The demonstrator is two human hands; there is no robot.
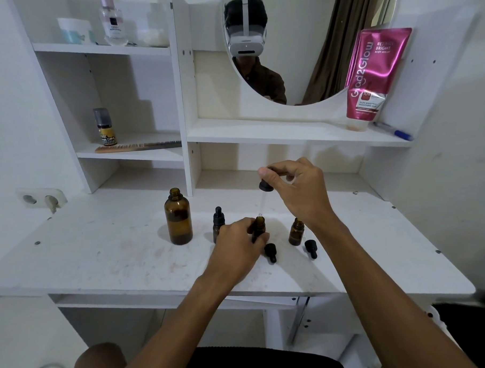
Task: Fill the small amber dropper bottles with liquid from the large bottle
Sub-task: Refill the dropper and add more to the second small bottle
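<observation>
On the counter (pixel 100 259), three small bottles (pixel 296 233) stand in a row at 3 o'clock from the big bottle (pixel 178 217). Two droppers (pixel 311 248) lie at their 6 o'clock.

There are 1 large bottle (pixel 178 217), 3 small bottles (pixel 218 229) (pixel 259 224) (pixel 296 233) and 4 dropper caps (pixel 218 214) (pixel 265 185) (pixel 270 252) (pixel 311 248).

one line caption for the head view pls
Right hand holds a dropper over a small amber bottle gripped by the left hand, uncapped large bottle alongside.
</observation>
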